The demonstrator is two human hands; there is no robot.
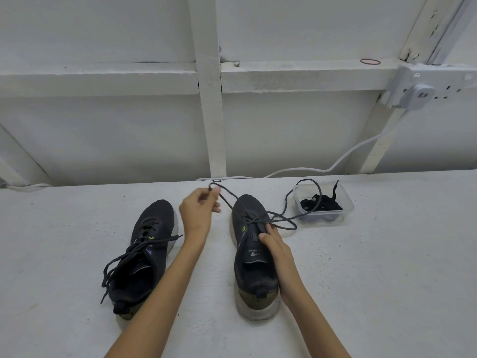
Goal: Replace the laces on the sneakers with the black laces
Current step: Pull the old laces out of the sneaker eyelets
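Note:
Two dark sneakers stand on the white table, toes pointing away from me. The left sneaker [144, 257] has its grey lace loose and trailing over its side. My left hand [198, 210] pinches a loop of the grey lace [233, 206] that runs from the right sneaker [251, 251], pulled up and to the left. My right hand [277, 250] grips the right sneaker at its tongue and side. The lace's other end trails right into a clear plastic tub [347, 202] that holds the black laces [321, 204].
A white cable [343, 156] runs along the table's back edge up to a wall socket [418, 95]. The white panelled wall stands right behind the table. A red rubber band [370, 61] lies on the wall ledge.

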